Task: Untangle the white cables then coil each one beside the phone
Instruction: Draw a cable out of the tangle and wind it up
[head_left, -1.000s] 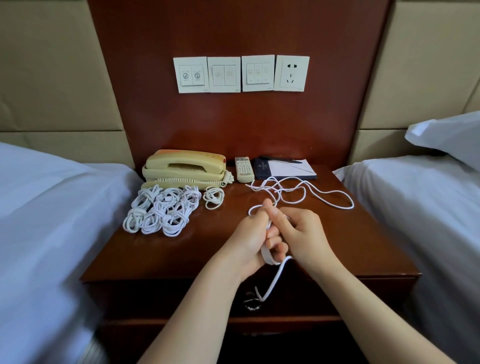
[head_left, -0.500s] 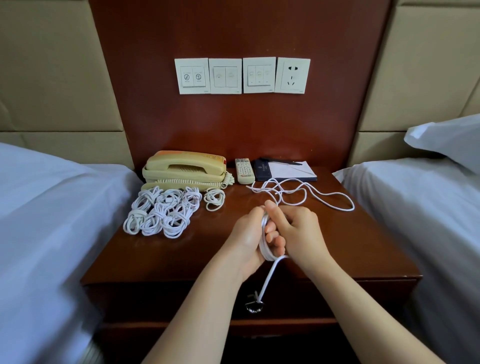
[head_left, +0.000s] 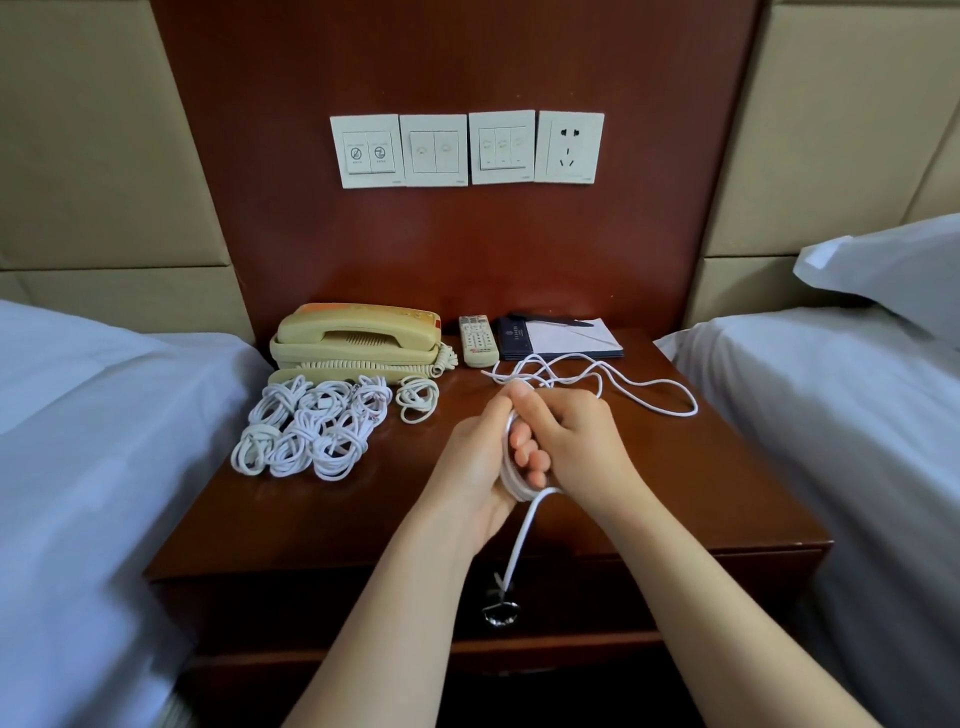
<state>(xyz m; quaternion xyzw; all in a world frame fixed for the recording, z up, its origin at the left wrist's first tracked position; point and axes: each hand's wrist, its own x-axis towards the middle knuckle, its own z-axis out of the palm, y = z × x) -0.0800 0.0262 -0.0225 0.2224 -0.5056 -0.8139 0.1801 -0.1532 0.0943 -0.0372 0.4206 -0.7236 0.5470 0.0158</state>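
A white cable (head_left: 512, 483) is gripped in loops by the left hand (head_left: 475, 457) and pinched by the right hand (head_left: 576, 447) near the front edge of the nightstand (head_left: 675, 493). Slack is spread toward the back right corner; coiled cables (head_left: 311, 426) are laid by the phone (head_left: 358, 338).

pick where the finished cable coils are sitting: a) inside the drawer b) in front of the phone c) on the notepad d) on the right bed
b: the finished coils lie bunched on the nightstand, just in front of the phone.
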